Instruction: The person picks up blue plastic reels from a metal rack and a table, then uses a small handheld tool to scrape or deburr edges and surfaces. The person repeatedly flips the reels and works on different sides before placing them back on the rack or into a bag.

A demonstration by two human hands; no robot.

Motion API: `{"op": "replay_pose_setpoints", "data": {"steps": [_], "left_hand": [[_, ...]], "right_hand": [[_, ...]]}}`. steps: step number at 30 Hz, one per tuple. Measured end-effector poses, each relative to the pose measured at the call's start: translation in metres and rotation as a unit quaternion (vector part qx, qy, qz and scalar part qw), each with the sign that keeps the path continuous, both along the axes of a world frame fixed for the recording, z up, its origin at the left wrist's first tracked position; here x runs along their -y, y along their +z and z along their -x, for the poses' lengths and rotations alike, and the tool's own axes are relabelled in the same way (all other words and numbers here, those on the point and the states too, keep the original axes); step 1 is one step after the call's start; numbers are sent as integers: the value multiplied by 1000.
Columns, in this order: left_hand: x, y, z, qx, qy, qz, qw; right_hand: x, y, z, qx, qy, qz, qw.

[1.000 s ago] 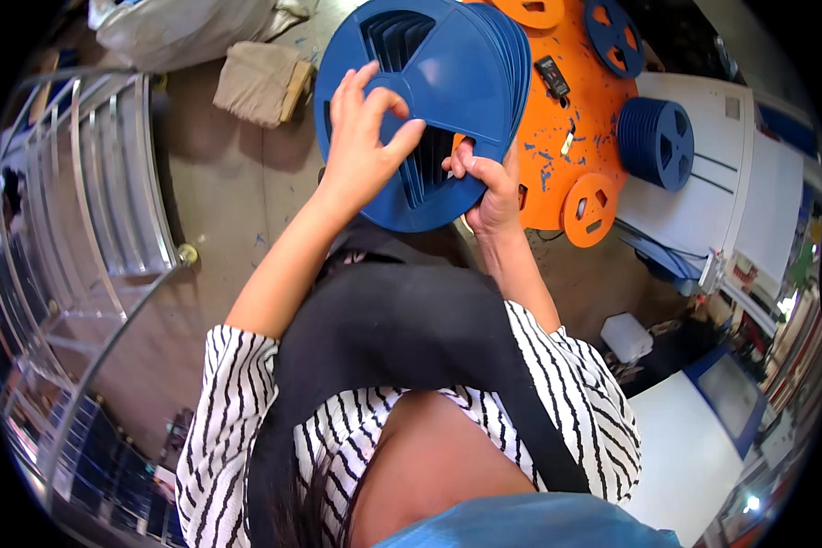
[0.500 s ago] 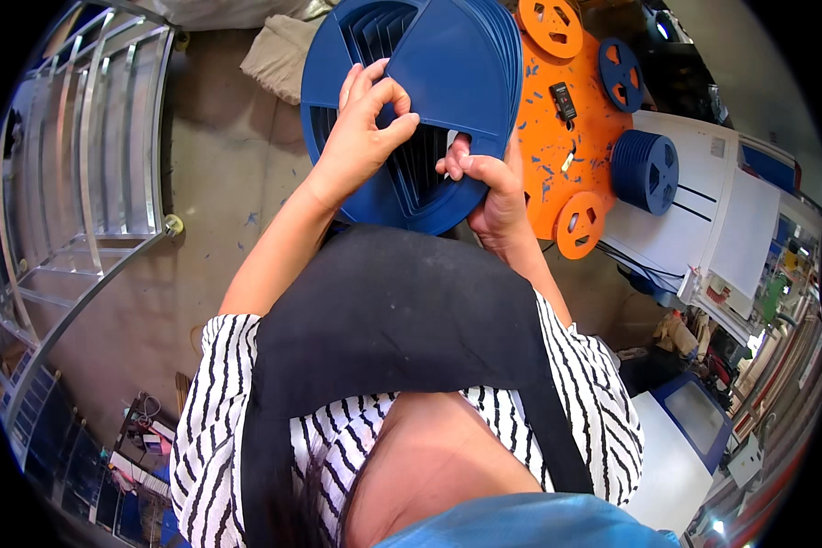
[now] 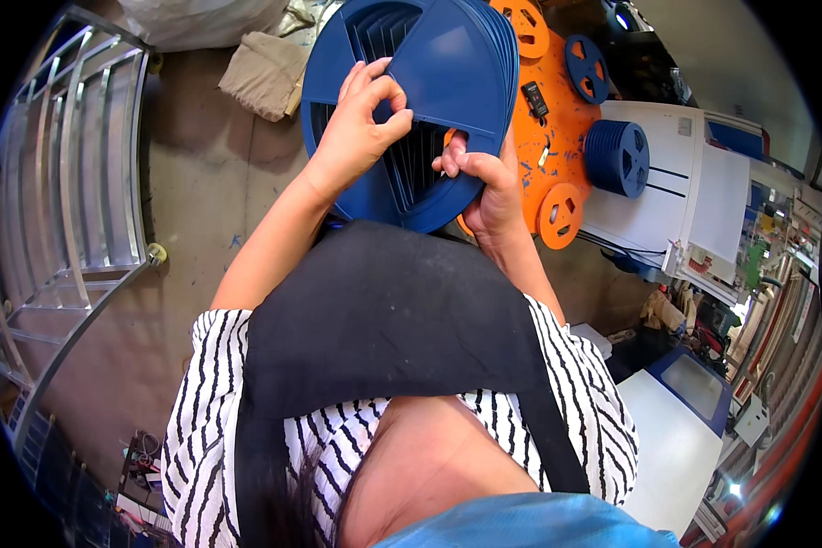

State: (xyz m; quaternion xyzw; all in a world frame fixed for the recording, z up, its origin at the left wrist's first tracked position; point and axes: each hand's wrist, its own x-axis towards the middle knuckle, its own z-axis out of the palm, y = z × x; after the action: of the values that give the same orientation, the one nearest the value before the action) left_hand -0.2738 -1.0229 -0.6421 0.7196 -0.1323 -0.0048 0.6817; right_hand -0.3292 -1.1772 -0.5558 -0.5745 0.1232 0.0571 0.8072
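A thick stack of blue plastic reels (image 3: 457,68) with wedge-shaped cutouts stands tilted in front of my chest, its flat face toward me. My left hand (image 3: 365,119) is at the middle of the front reel, thumb and forefinger pinched together. Its other fingers reach up along the edge of the upper cutout. Whatever sits in the pinch, if anything, is too small to make out. At the lower right rim, my right hand (image 3: 489,187) grips the stack, with the thumb in front and fingertips showing through a cutout. The rest of that hand is behind the reels.
Beyond the stack is an orange surface (image 3: 557,137) strewn with blue scraps, with orange reels (image 3: 560,216) and a black device (image 3: 534,100) on it. Another blue reel stack (image 3: 616,160) rests by a white table (image 3: 671,196). A metal rack (image 3: 73,183) stands left; a beige cloth (image 3: 265,75) lies behind.
The surroundings have shifted left in the picture as my view turned slightly. Both hands keep nearly the same hold on the reel stack.
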Motion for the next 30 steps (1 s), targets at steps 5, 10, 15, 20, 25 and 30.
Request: {"op": "replay_pose_setpoints", "data": {"steps": [5,10,15,20,25,30], "left_hand": [[-21,-22,1,-72,101,193,973],[-67,-73,13,-207,248,218,921],[-56,-80,22,-169,159,-55,971],[-9,-46,22,-164,92,-150,971],[-33,-47,25,-271,75,222,933],[-114,-44,38,-261,42,499,825]], "right_hand": [[18,-14,-7,4,-21,-24,999],[40,-34,-21,-2,-49,-103,994],[36,-43,-33,4,-40,-104,994],[-6,-36,-31,35,62,35,997],[-26,-28,-25,84,55,29,995],[-5,-24,-17,8,33,-40,999]]}}
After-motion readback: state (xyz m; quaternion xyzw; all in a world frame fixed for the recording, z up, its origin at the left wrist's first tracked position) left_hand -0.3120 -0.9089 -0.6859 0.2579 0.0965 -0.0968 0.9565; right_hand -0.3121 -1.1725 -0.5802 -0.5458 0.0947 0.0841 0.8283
